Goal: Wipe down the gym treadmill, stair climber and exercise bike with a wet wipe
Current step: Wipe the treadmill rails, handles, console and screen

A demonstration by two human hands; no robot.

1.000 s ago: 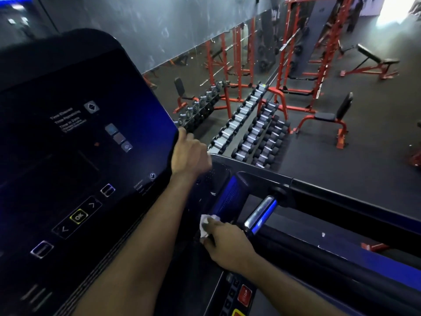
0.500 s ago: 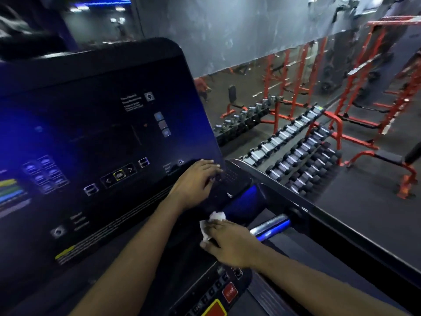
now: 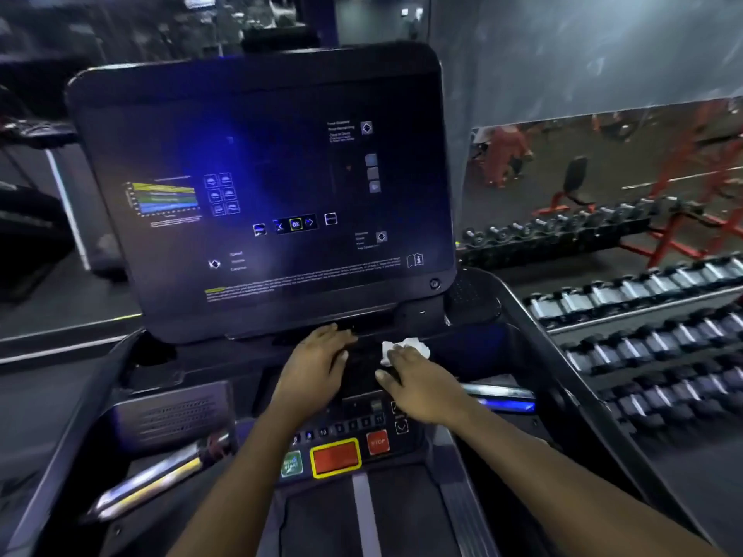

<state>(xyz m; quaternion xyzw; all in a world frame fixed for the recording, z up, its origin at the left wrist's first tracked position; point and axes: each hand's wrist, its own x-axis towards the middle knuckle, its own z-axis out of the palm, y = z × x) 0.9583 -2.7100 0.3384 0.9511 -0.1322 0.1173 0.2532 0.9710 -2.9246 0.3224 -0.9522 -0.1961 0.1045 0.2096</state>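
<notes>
The treadmill console [image 3: 173, 412] fills the view, its screen [image 3: 257, 186] lit. The left hand [image 3: 311, 369] rests flat on the ledge under the screen's bottom edge, fingers straight, likely bracing. Just beside it the right hand [image 3: 422, 385] lies palm-down, thumb spread, fingers pressing the crumpled wet wipe [image 3: 406, 347] onto that ledge. Best to sweep sideways with even pressure, clear of the STOP button [image 3: 378, 442].

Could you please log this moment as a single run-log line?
machine: treadmill | right hand: presses wet wipe on console below screen | left hand: rests flat beside it
</notes>
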